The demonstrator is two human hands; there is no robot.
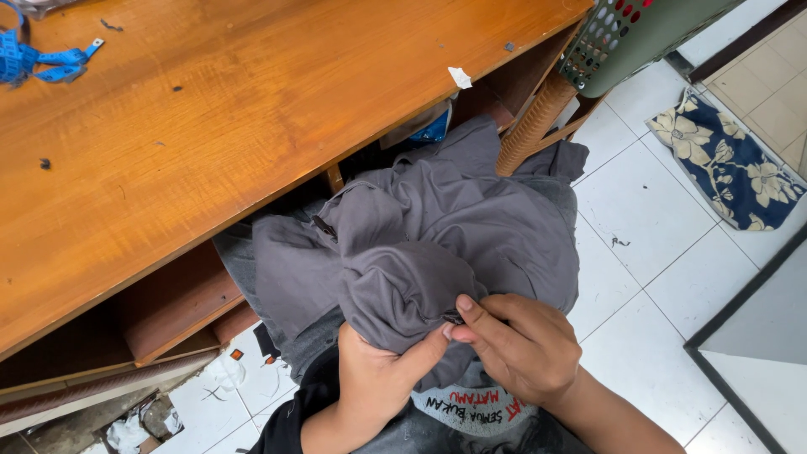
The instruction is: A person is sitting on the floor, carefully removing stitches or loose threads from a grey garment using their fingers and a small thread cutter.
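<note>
Both hands low at the near edge, close together on one bunched fold. Left hand [378,378] closed under the grey garment [420,244], thumb pressed up into the cloth. Right hand [513,345] just beside it, fingers curled and pinched on the same fold, thumb tip touching a small dark piece at the cloth's edge; too small to tell what. Grey garment heaped on the lap, crumpled, spilling far and right toward the desk's edge. Beyond, a wooden desk [210,126] filling the far left, with open shelves beneath. Blue measuring tape [34,60] in its far-left corner, a white scrap [460,77] near its right edge. Green perforated basket [626,34] at the far right, above white floor tiles [656,252]. Blue floral mat [730,164] on the floor, far right.
</note>
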